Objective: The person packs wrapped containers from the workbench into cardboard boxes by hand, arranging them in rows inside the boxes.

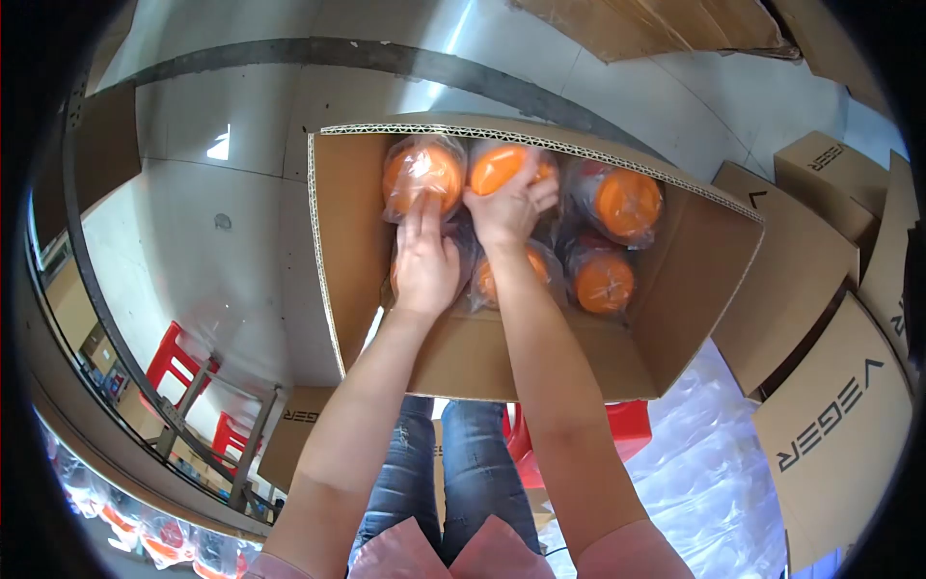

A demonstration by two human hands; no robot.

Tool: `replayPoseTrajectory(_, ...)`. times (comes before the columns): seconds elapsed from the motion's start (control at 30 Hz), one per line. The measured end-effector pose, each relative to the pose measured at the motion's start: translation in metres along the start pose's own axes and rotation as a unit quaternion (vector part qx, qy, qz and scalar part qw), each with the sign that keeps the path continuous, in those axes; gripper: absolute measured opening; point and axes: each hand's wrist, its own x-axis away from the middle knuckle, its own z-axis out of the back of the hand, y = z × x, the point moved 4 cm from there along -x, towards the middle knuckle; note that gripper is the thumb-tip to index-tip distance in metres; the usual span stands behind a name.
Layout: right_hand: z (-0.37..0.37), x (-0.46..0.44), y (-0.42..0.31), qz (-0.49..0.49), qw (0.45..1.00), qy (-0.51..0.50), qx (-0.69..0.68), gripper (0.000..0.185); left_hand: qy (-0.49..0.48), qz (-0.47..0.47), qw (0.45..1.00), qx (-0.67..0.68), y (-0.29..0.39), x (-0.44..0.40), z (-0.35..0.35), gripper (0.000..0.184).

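An upright, open cardboard box (540, 357) in front of me holds several orange-lidded containers wrapped in clear plastic, in two rows. My left hand (424, 265) is open, its fingers stretched forward against the near side of the far-left orange-lidded container (422, 179). Beneath that hand another container is mostly covered. My right hand (509, 207) curls its fingers and thumb around the far-middle orange-lidded container (496, 168), whose lid is tilted and slightly blurred. Below my right wrist sits a near-middle container (511, 275), partly hidden. Two more lids, a far-right one (627, 203) and a near-right one (604, 283), are untouched.
Cardboard boxes marked VEGER (830, 415) crowd the right side. Clear plastic wrap (714, 463) is heaped at lower right. A red stool (627, 429) shows under the box. On the left are a metal frame (193, 415) and more plastic-wrapped containers (164, 536).
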Motion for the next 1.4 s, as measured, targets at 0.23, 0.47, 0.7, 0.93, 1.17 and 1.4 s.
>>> replayPoseTrajectory(0.23,0.021,0.006,0.018,0.130,0.989,-0.037,-0.063,0.090,0.049,-0.142,0.979,-0.140,0.027,-0.025,-0.004,0.051)
replayPoseTrajectory(0.47,0.122,-0.035,0.090,0.184,0.941,0.075,0.276,0.074,-0.092,-0.244,0.911,-0.319,0.062,-0.054,-0.046,0.056)
replayPoseTrajectory(0.7,0.113,-0.069,0.114,0.099,0.960,-0.093,0.244,0.063,-0.189,-0.220,0.874,-0.391,0.055,-0.068,-0.058,0.062)
replayPoseTrajectory(0.93,0.089,-0.050,0.089,0.516,0.794,-0.043,0.317,0.048,-0.175,-0.220,0.871,-0.403,0.052,-0.067,-0.056,0.061)
replayPoseTrajectory(1.17,0.085,-0.059,0.070,0.549,0.786,-0.069,0.276,0.051,-0.113,-0.224,0.875,-0.413,0.060,-0.065,-0.056,0.060)
replayPoseTrajectory(1.4,0.083,-0.035,0.066,0.184,0.972,-0.043,0.141,0.071,-0.140,-0.224,0.874,-0.407,0.059,-0.066,-0.057,0.060)
